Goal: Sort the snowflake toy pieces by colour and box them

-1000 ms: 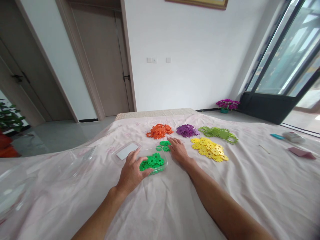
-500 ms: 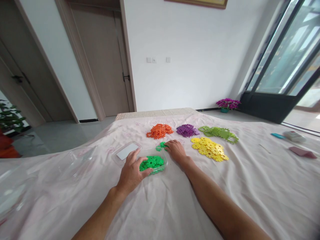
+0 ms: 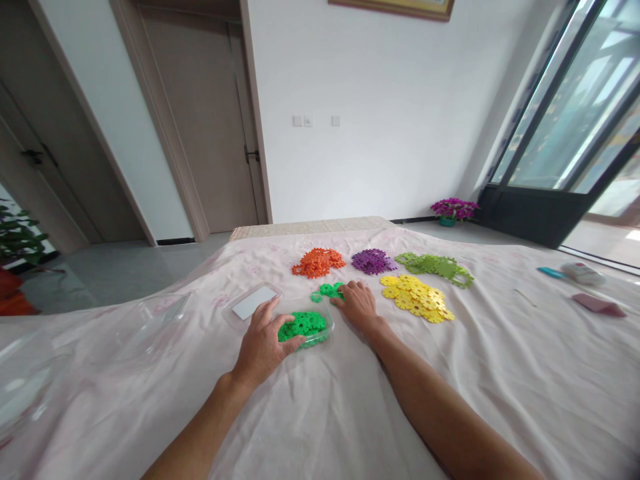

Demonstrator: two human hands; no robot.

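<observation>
My left hand is closed round the left end of a clear plastic box, thumb at the near side and fingers at the far side. Green snowflake discs lie heaped inside it. Beyond the box's far right corner, my right hand has its fingers curled down over a few loose green snowflake discs. Its thumb and forefinger close on one at the edge of that group; the fingertips are partly hidden. A clear lid with a white label lies left of the box.
Piles of orange discs, purple discs, light green discs and yellow discs lie farther back. Clear containers stand left on the pink tablecloth. A pink cloth and a blue item lie right.
My right hand has shifted slightly right, and more of the loose green discs show beside its fingers. My left hand stays on the box.
</observation>
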